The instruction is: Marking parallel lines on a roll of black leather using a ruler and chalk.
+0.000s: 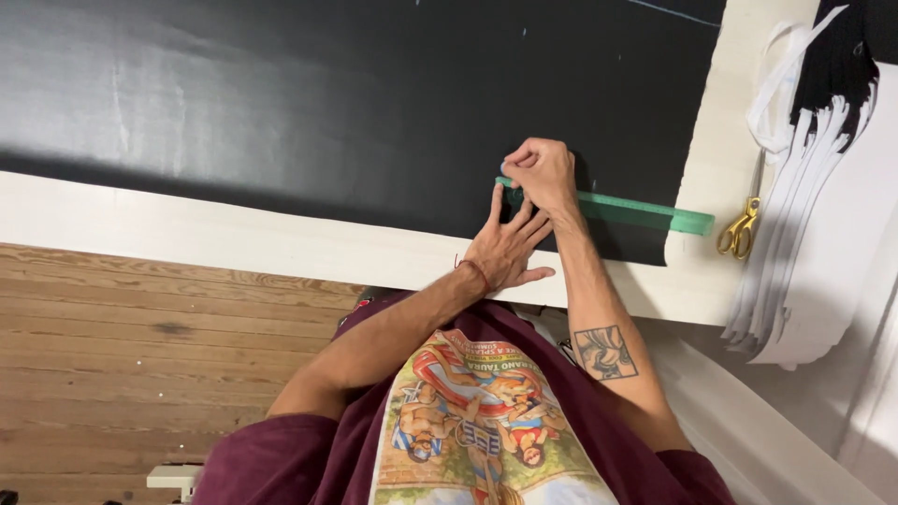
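Here, near the white table's (281,245) front edge, the left hand (507,245) presses flat, fingers spread, on the black sheet (327,103) while the right hand (543,173), curled closed, rests on the green ruler (636,210); gold scissors (739,229) lie toward the table's right edge.

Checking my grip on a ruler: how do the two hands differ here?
The left hand lies flat with fingers spread, pressing the green ruler down on the black sheet; the right hand is curled into a loose fist at the ruler's end. The left wrist wears a red string; the right forearm bears a tattoo. Both meet at the ruler's same end.
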